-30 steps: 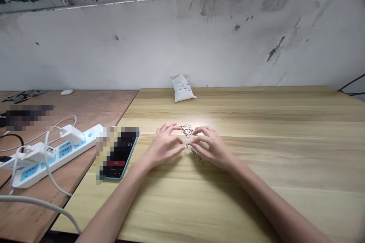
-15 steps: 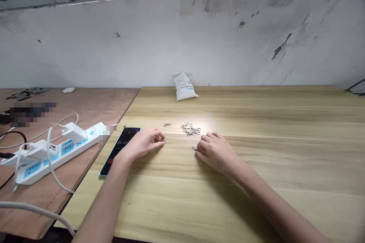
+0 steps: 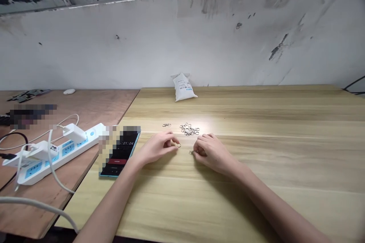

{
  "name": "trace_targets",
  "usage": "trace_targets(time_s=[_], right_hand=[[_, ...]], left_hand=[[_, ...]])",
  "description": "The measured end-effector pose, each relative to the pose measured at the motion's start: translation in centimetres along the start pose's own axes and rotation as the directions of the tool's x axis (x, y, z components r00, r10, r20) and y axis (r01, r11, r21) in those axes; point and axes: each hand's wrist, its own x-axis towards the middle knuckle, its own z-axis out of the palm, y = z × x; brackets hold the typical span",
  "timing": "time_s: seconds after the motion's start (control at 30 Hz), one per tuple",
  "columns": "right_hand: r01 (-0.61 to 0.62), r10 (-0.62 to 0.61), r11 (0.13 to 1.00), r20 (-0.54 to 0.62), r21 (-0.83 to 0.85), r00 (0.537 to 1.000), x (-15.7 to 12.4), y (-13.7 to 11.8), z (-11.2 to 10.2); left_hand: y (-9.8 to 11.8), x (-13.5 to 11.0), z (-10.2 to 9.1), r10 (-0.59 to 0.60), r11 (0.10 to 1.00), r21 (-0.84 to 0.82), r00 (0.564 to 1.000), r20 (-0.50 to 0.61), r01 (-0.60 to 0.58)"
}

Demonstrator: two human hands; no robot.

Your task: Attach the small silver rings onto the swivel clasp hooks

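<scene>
My left hand pinches a small metal ring between thumb and fingertips, just above the wooden table. To its right, my right hand is closed on a small metal clasp, whose end sticks out toward the ring; the rest is hidden by the fingers. The ring and the clasp are a short gap apart. Beyond the hands lies a pile of metal clasps with rings. A single clasp with a ring lies left of that pile.
A phone showing a timer lies beside my left forearm. Toward the wall stands a white labelled pouch. On the adjoining brown table are a white power strip, plugged chargers and loose cables.
My left hand has moved right with the ring, closer to my right hand. My right hand has turned slightly, and the clasp's end now points left.
</scene>
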Motion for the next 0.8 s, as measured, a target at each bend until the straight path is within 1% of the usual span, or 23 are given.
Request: trace_targets(time_s=[0.1,0.2,0.27,0.43,0.6,0.67,0.8], right_hand=[[0.008,-0.008,1.000,-0.007,0.005,1.000,0.0,0.1,0.1],[0.007,-0.007,1.000,-0.012,0.005,1.000,0.0,0.0,0.1],[0.009,-0.009,1.000,-0.012,0.010,1.000,0.0,0.0,0.1],[0.021,-0.021,1.000,-0.014,0.019,1.000,0.0,0.1,0.1],[0.034,-0.033,0.999,-0.032,0.029,0.999,0.0,0.2,0.3],[0.038,-0.037,0.999,-0.046,0.033,0.998,0.0,0.1,0.4],[0.042,-0.037,0.997,-0.080,0.058,0.996,0.0,-0.2,0.3]], left_hand=[[-0.5,-0.2,-0.6,-0.045,0.999,0.025,0.999,-0.017,0.046],[-0.7,-0.4,-0.8,-0.044,0.996,0.081,0.999,0.005,0.044],[-0.5,-0.3,-0.5,-0.032,0.993,0.111,0.999,0.008,0.031],[0.2,0.0,0.5,0.010,0.975,0.220,0.999,-0.031,-0.003],[0.1,0.0,1.0,0.050,0.964,0.264,0.997,-0.050,-0.035],[0.1,0.1,1.0,0.056,0.969,0.245,0.996,-0.073,-0.036],[0.3,0.2,1.0,0.059,0.992,0.122,0.988,-0.140,-0.042]])
